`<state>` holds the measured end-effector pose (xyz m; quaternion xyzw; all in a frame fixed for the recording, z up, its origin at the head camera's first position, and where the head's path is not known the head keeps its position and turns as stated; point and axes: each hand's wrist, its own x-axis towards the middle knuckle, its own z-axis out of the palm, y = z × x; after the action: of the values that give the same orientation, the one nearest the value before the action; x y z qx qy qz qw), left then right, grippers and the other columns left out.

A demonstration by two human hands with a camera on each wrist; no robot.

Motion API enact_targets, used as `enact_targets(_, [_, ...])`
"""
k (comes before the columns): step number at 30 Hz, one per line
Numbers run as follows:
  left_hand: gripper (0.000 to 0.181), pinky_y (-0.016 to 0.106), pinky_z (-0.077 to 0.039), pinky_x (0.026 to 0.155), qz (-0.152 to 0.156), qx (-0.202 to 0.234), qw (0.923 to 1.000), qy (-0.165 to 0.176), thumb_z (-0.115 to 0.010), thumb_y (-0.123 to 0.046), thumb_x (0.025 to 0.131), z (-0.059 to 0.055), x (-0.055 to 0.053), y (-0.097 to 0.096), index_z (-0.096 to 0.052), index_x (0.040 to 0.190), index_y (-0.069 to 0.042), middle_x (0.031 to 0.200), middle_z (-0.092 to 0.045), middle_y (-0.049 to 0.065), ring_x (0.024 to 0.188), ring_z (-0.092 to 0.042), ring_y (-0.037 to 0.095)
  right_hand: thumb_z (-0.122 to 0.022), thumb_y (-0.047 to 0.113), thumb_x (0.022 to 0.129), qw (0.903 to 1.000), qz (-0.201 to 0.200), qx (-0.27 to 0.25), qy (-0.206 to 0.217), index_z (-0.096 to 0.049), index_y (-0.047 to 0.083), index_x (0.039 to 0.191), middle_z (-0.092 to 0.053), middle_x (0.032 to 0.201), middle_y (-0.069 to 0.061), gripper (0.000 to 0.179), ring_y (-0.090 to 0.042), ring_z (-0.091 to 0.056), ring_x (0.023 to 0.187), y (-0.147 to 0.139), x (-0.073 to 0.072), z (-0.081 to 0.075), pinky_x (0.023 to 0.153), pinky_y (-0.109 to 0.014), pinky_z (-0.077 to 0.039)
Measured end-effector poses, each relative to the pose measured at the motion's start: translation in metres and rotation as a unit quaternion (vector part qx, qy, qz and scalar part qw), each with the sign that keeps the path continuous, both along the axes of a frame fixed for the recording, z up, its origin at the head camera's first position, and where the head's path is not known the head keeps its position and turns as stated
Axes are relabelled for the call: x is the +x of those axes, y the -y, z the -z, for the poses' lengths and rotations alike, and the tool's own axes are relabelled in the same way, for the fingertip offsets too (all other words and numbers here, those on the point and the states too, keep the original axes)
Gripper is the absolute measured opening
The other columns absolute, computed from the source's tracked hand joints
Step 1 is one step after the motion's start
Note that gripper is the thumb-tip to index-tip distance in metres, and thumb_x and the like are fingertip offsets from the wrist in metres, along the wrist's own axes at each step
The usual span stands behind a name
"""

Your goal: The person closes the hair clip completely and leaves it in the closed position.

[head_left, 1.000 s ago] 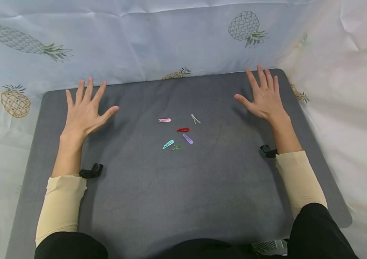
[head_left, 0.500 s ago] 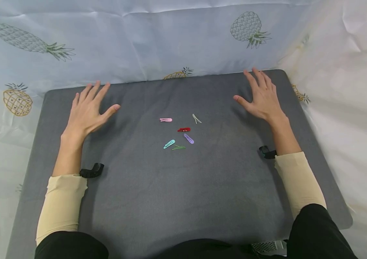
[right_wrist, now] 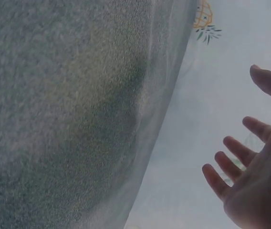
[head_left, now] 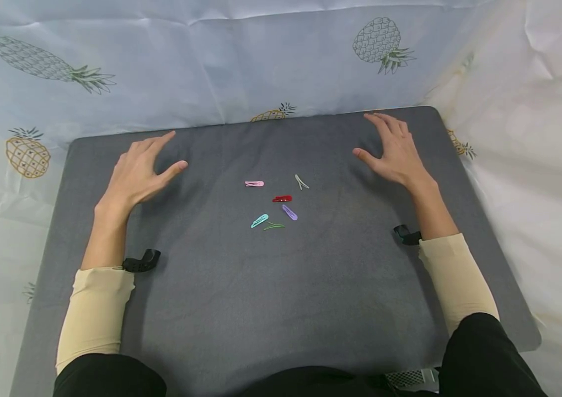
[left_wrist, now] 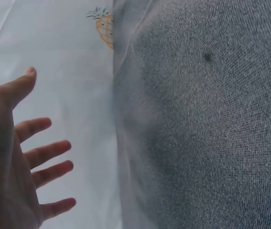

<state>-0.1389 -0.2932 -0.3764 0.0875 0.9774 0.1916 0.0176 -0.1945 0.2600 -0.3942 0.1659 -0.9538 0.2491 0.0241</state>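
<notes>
Several small hair clips lie in a loose group mid-table in the head view: a pink hair clip (head_left: 254, 183), a whitish one (head_left: 301, 182), a red hair clip (head_left: 282, 198), a purple hair clip (head_left: 289, 212), a teal hair clip (head_left: 259, 220) and a green one (head_left: 274, 225). To their left, my left hand (head_left: 134, 171) hovers over the table with thumb spread and nothing held. My right hand (head_left: 394, 151) hovers on the far right side, also holding nothing. Both wrist views show bare palms with fingers apart, the left hand (left_wrist: 16, 157) and the right hand (right_wrist: 255, 176).
The grey cloth-covered table (head_left: 281, 298) has rounded corners. A white curtain (head_left: 281, 60) printed with pineapples hangs along its back edge and both sides. Black wrist mounts (head_left: 143, 261) sit on the inner side of each forearm.
Both hands have turned inward and their fingers have bent from a flat spread to a looser, relaxed pose. The right hand has shifted slightly left. The hair clips lie as before.
</notes>
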Motion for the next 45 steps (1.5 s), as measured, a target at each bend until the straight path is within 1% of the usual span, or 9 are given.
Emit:
enact_targets(3, [0.087, 0.081, -0.029, 0.117, 0.002, 0.017, 0.9997, 0.018, -0.053, -0.073, 0.103, -0.001, 0.0, -0.002, -0.031, 0.173, -0.026, 0.171, -0.041, 0.027, 0.156, -0.035, 0.056, -0.066, 0.057, 0.102, 0.9999, -0.005, -0.013, 0.006, -0.036, 0.019, 0.17, -0.034, 0.174, -0.021, 0.083, -0.049, -0.029, 0.158, 0.002, 0.0, 0.001, 0.125, -0.074, -0.023])
enact_targets(7, [0.085, 0.081, -0.027, 0.118, 0.004, 0.051, 0.998, 0.037, -0.058, -0.069, 0.104, -0.002, -0.001, -0.004, -0.034, 0.172, -0.024, 0.171, -0.043, 0.023, 0.158, -0.034, 0.053, -0.071, 0.047, 0.102, 0.9989, -0.017, -0.041, 0.018, -0.039, 0.016, 0.168, -0.038, 0.172, -0.022, 0.08, -0.049, -0.032, 0.155, 0.006, 0.001, 0.001, 0.124, -0.073, -0.025])
enact_targets(11, [0.081, 0.077, -0.032, 0.116, 0.008, 0.069, 0.9964, 0.049, -0.062, -0.063, 0.104, -0.002, 0.0, -0.007, -0.037, 0.17, -0.024, 0.165, -0.051, 0.019, 0.154, -0.04, 0.048, -0.073, 0.039, 0.102, 0.9971, -0.031, -0.063, 0.03, -0.042, 0.012, 0.166, -0.042, 0.169, -0.022, 0.077, -0.048, -0.033, 0.155, 0.011, 0.003, 0.0, 0.125, -0.072, -0.024])
enact_targets(15, [0.078, 0.076, -0.034, 0.113, 0.01, 0.078, 0.9952, 0.058, -0.063, -0.061, 0.105, -0.002, 0.0, -0.01, -0.041, 0.169, -0.022, 0.161, -0.054, 0.019, 0.148, -0.046, 0.045, -0.074, 0.034, 0.102, 0.9956, -0.042, -0.075, 0.038, -0.044, 0.012, 0.165, -0.045, 0.167, -0.021, 0.073, -0.047, -0.037, 0.152, 0.015, 0.003, 0.0, 0.122, -0.071, -0.027])
enact_targets(21, [0.066, 0.072, -0.036, 0.114, 0.031, 0.113, 0.9911, 0.063, -0.068, -0.044, 0.107, -0.001, -0.002, -0.014, -0.05, 0.162, -0.012, 0.157, -0.057, 0.022, 0.142, -0.051, 0.045, -0.076, 0.024, 0.102, 0.992, -0.056, -0.1, 0.054, -0.048, 0.01, 0.162, -0.049, 0.16, -0.021, 0.067, -0.046, -0.046, 0.136, 0.02, 0.006, 0.002, 0.109, -0.064, -0.038])
enact_targets(26, [0.057, 0.065, -0.041, 0.115, 0.053, 0.14, 0.9857, 0.078, -0.068, -0.034, 0.109, 0.001, -0.004, -0.018, -0.055, 0.156, -0.005, 0.155, -0.058, 0.023, 0.139, -0.054, 0.044, -0.078, 0.019, 0.101, 0.9886, -0.07, -0.118, 0.062, -0.05, 0.006, 0.159, -0.052, 0.158, -0.02, 0.066, -0.042, -0.049, 0.141, 0.026, 0.008, 0.003, 0.112, -0.063, -0.042])
enact_targets(36, [0.047, 0.061, -0.047, 0.113, 0.066, 0.167, 0.9801, 0.084, -0.069, -0.026, 0.109, 0.007, -0.005, -0.026, -0.06, 0.151, -0.005, 0.15, -0.063, 0.02, 0.133, -0.061, 0.04, -0.08, 0.016, 0.1, 0.9819, -0.087, -0.145, 0.085, -0.052, 0.003, 0.156, -0.055, 0.156, -0.022, 0.063, -0.044, -0.054, 0.139, 0.036, 0.012, 0.003, 0.113, -0.058, -0.045])
enact_targets(42, [0.043, 0.053, -0.05, 0.11, 0.061, 0.194, 0.9746, 0.092, -0.07, -0.028, 0.108, 0.011, -0.005, -0.032, -0.066, 0.146, -0.009, 0.143, -0.069, 0.016, 0.123, -0.064, 0.026, -0.079, 0.011, 0.1, 0.9735, -0.092, -0.174, 0.116, -0.053, 0.001, 0.153, -0.056, 0.153, -0.022, 0.06, -0.043, -0.054, 0.137, 0.043, 0.014, 0.007, 0.115, -0.058, -0.046])
enact_targets(45, [0.041, 0.05, -0.05, 0.109, 0.063, 0.205, 0.9716, 0.1, -0.07, -0.027, 0.108, 0.011, -0.006, -0.036, -0.067, 0.145, -0.01, 0.143, -0.07, 0.014, 0.122, -0.064, 0.023, -0.079, 0.009, 0.1, 0.9693, -0.101, -0.187, 0.124, -0.054, -0.001, 0.151, -0.057, 0.15, -0.025, 0.058, -0.044, -0.054, 0.136, 0.045, 0.014, 0.01, 0.115, -0.059, -0.045])
